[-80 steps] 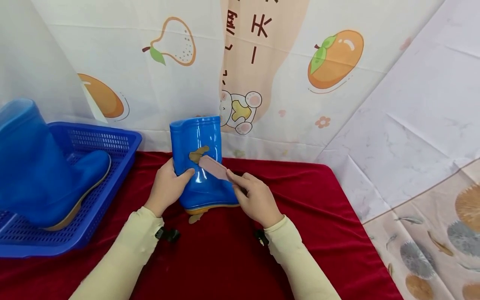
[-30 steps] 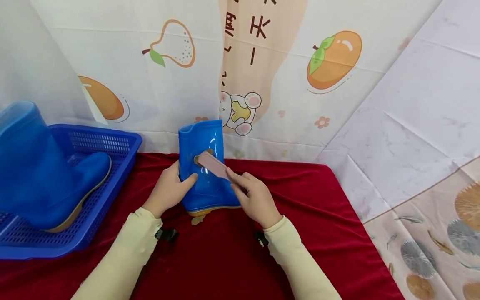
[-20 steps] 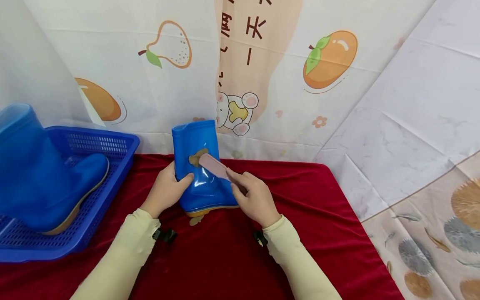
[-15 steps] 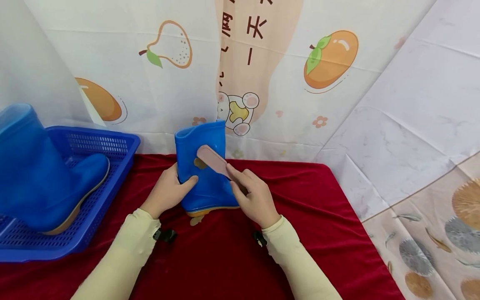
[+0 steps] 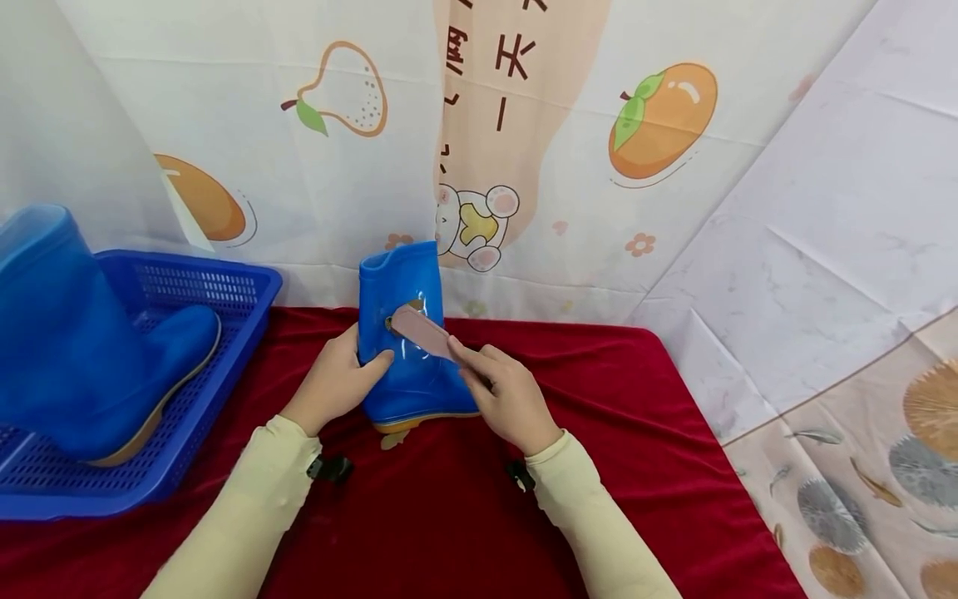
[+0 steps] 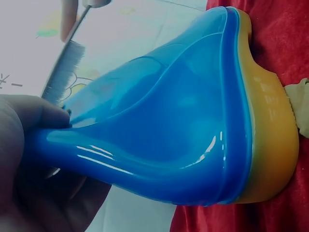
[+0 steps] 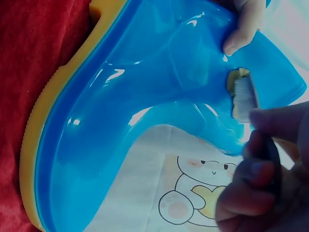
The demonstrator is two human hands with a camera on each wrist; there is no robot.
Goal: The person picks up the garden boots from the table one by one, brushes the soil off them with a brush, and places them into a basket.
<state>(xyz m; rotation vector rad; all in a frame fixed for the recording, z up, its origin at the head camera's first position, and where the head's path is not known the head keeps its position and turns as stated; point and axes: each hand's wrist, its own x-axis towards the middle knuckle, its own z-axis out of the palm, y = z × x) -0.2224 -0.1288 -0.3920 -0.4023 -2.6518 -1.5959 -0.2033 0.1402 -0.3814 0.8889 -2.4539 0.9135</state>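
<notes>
A small blue rubber boot [image 5: 407, 341] with a yellow sole stands upright on the red cloth [image 5: 449, 516]. My left hand [image 5: 337, 378] grips its shaft from the left, thumb on the front. My right hand [image 5: 503, 398] holds a pink brush [image 5: 421, 333] whose head lies against a brown smear [image 5: 394, 322] on the shaft. In the right wrist view the bristles [image 7: 244, 99] cover the brown smear [image 7: 235, 76] on the boot [image 7: 159, 96]. The left wrist view shows the boot [image 6: 183, 130] on its yellow sole [image 6: 270, 140], with the brush [image 6: 65, 70] behind it.
A blue plastic basket [image 5: 187, 308] at the left holds a larger blue boot [image 5: 75, 333]. A small brownish scrap [image 5: 389, 438] lies on the cloth by the boot's sole. Printed fruit-pattern sheets hang behind and to the right, where the table edge [image 5: 718, 449] drops off.
The brush head has shifted back and forth over the brown smear, and the boot has turned and shifted slightly in the left hand's grip. Both hands keep their holds.
</notes>
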